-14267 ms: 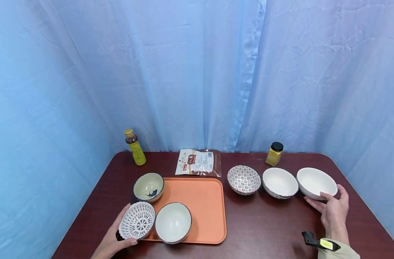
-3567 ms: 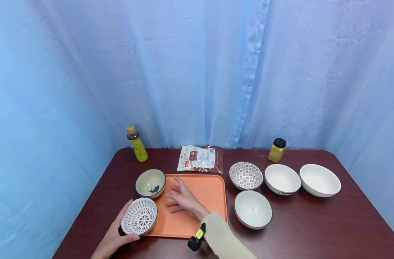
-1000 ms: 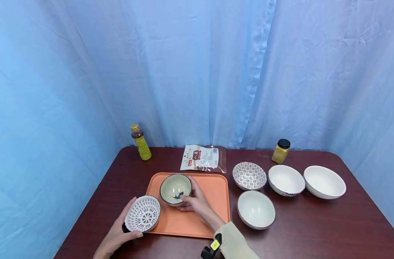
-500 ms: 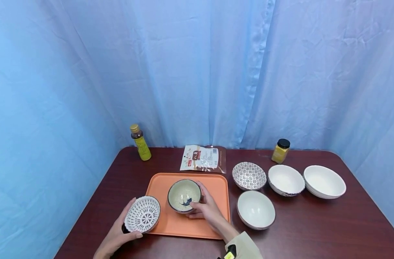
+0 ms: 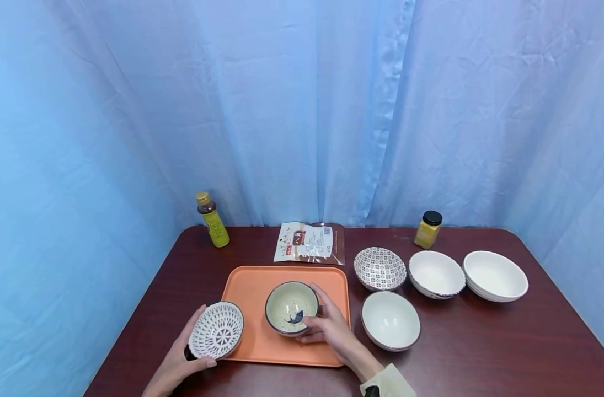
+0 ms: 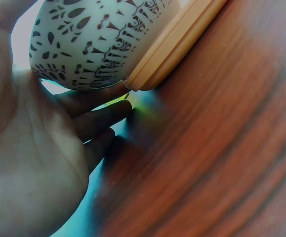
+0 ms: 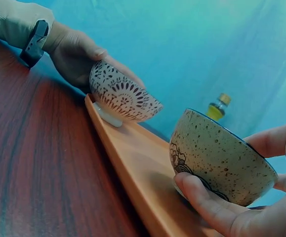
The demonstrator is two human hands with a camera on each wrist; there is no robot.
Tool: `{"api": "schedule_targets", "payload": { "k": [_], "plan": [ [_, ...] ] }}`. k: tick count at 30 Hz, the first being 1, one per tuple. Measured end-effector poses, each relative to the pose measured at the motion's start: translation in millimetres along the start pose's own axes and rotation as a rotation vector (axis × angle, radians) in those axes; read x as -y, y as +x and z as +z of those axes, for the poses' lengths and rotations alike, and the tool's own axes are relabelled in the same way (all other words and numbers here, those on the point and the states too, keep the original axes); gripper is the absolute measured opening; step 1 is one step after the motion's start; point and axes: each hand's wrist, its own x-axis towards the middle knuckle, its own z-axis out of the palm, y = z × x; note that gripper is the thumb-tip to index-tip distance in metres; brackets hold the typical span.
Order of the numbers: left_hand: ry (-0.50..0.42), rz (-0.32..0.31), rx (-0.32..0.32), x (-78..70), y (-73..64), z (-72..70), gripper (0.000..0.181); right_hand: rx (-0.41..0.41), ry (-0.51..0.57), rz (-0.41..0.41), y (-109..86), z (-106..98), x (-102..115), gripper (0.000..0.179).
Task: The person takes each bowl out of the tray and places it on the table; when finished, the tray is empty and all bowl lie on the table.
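My left hand holds a white bowl with a dark petal pattern at the front left corner of the orange tray. In the left wrist view, its fingers wrap along the side of the patterned bowl, low by the tray rim. My right hand grips a pale green speckled bowl, dark-rimmed with a blue motif inside, over the middle of the tray. The right wrist view shows the thumb pressed to the outer wall of the speckled bowl, while fingers reach behind the rim.
Right of the tray stands a plain pale bowl. Behind it are a tile-patterned bowl, a white bowl and stacked white bowls. A sauce bottle, food pouch and yellow jar line the back.
Earlier the plain bowl moved off the tray to the right. The right hand has since brought the speckled bowl from the tray's back left corner to its middle; the left hand stays put.
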Motion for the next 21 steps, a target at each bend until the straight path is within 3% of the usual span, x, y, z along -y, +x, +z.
{"api": "schedule_targets", "payload": {
  "k": [21],
  "plan": [
    [0.012, 0.022, -0.005, 2.2, -2.3, -0.3, 0.114, 0.036, -0.012, -0.032, -34.2, -25.6, 48.3, 0.083]
  ]
}}
